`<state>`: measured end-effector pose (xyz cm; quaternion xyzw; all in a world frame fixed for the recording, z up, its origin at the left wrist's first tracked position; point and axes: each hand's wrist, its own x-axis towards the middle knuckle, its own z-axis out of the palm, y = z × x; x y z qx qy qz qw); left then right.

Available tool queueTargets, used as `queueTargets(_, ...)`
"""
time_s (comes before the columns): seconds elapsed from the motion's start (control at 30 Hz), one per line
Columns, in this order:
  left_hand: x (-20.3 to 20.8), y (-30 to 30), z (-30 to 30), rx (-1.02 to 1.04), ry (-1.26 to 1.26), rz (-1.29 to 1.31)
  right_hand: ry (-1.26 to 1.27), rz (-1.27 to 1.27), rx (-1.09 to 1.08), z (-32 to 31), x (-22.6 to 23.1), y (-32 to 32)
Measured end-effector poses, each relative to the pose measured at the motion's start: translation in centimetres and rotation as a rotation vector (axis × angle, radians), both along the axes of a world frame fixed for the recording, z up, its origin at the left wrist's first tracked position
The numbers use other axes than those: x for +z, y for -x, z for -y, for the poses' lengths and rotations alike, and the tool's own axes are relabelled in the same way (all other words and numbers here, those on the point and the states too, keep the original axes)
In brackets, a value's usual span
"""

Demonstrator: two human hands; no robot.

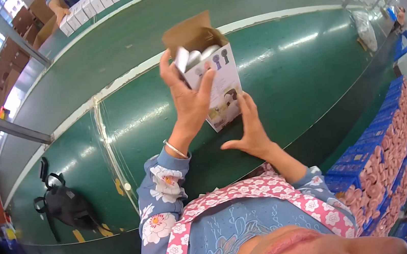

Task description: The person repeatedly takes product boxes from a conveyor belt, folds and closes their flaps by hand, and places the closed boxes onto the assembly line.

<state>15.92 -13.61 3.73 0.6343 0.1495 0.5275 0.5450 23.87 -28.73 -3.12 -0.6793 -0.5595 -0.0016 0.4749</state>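
Observation:
Tilted over the green table, a white printed cardboard box (223, 80) has its brown top flap (188, 29) raised. White rounded items (194, 57) show inside its mouth; their kind is hard to make out. My left hand (190, 98) grips the box near its upper left side, thumb across the printed front and fingers partly hidden behind. By the lower right edge, my right hand (251, 128) is open, thumb spread out and fingertips against or very close to the box's side.
The green table (290, 79) runs across, with a conveyor belt (126, 47) beyond it. A black bag (70, 206) lies at left. Blue crates (352, 164) of pink parts stack at right. Across the belt, another person's hand (61, 14) touches a row of white boxes (94, 3).

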Motion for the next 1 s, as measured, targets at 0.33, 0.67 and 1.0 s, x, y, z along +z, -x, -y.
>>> queueTargets(0.33, -2.6, 4.7, -0.5, 0.060, -0.623, -0.246, 0.069, -0.878, 0.515, -4.8, 10.0, -5.6)
queueTargets(0.67, -2.8, 4.7, 1.3, 0.006, -0.275, -0.016, 0.224, -0.015, 0.939, -4.1, 13.0, -7.1)
queueTargets(1.0, -1.0, 5.1, 0.0, -0.031, -0.299, -0.236, -0.221, 0.507, 0.385, -5.0, 11.3, -2.2)
